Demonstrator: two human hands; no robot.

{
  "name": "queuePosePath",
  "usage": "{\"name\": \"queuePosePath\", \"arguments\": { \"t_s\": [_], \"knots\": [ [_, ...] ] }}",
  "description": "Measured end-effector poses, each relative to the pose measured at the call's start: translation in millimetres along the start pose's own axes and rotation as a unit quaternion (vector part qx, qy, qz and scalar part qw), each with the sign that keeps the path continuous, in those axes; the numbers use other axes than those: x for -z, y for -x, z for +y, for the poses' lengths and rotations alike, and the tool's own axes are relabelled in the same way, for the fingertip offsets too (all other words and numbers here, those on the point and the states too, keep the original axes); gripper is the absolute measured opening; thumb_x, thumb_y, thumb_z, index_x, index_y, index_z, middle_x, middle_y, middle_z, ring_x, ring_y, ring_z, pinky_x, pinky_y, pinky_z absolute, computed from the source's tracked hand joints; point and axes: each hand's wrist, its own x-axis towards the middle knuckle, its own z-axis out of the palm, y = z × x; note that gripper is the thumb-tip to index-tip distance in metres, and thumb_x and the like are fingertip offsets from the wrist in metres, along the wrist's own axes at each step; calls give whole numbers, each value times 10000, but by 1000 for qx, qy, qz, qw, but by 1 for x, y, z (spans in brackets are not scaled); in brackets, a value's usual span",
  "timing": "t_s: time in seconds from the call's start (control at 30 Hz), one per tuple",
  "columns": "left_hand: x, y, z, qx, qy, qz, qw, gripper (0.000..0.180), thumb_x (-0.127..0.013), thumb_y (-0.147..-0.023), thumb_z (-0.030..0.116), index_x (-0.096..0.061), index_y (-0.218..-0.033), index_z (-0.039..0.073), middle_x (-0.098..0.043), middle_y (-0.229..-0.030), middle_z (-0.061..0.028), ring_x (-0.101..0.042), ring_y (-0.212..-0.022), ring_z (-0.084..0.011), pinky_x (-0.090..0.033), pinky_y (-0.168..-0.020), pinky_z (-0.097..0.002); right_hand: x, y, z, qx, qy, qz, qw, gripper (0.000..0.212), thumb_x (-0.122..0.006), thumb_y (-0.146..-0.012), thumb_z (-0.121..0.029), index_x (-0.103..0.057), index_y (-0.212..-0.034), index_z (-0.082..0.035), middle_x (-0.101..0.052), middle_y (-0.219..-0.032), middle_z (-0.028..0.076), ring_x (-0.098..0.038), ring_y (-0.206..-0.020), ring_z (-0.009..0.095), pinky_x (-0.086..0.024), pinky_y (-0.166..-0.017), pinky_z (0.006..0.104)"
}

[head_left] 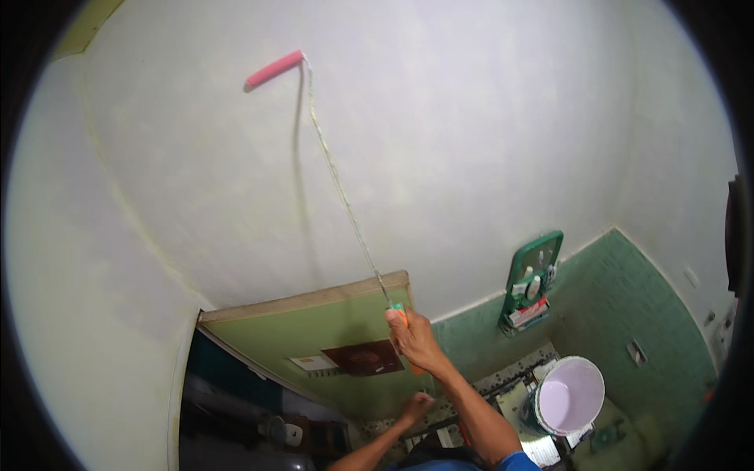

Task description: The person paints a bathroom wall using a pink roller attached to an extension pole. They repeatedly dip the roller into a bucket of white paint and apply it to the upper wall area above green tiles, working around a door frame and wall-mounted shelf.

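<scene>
My right hand (pixel 414 343) is wrapped around the orange-and-green handle of a long paint roller (pixel 342 188). Its thin, paint-flecked metal rod slants up and to the left. At the far end, the pink roller sleeve (pixel 273 71) lies tilted against the pale wall (pixel 471 141), high on the left, and the rod casts a shadow beside it. Lower down, my left hand (pixel 415 409) is near the green door with its fingers curled in. Whatever it may hold is too small to make out.
Below the painted wall stands a green door (pixel 314 334) with a dark red picture on it. A green-framed mirror shelf (pixel 532 284) with toiletries hangs on the right. A bucket (pixel 571 395) of pale lilac paint sits at lower right, near green tiles (pixel 652 314).
</scene>
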Motion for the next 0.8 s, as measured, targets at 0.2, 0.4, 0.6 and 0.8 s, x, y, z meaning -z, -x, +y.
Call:
{"name": "queuePosePath", "arguments": {
  "t_s": [0.2,0.4,0.6,0.8],
  "knots": [
    [-62,-19,41,-186,145,-62,970,257,-597,-882,240,-594,-1006,14,-651,-976,-159,-633,-950,-249,-479,-815,-366,22,75,56,-58,60,11,996,480,-440,-967,-451,-520,-794,-10,-494,-529,56,-525,-472,159,-425,-464,328],
    [-97,-16,6,-45,145,-207,966,276,-590,-894,234,-574,-1011,-16,-641,-976,-138,-614,-961,-225,-470,-831,-353,24,27,6,-31,34,24,999,491,-451,-962,-459,-515,-791,-3,-484,-517,55,-521,-462,169,-427,-468,345],
    [-59,-13,38,-23,242,-163,956,248,-584,-910,212,-569,-1016,-11,-631,-946,-117,-588,-906,-170,-471,-809,-333,-10,-100,-133,109,16,-5,994,503,-424,-969,-481,-450,-724,-42,-441,-509,19,-451,-429,106,-388,-417,281],
    [-45,-6,23,14,282,-174,943,236,-590,-899,195,-578,-1020,-7,-643,-894,-118,-605,-837,-173,-481,-745,-349,-12,-95,-140,61,0,-5,998,487,-458,-953,-494,-450,-750,-52,-460,-544,13,-451,-437,93,-394,-408,272]
  ]
}}
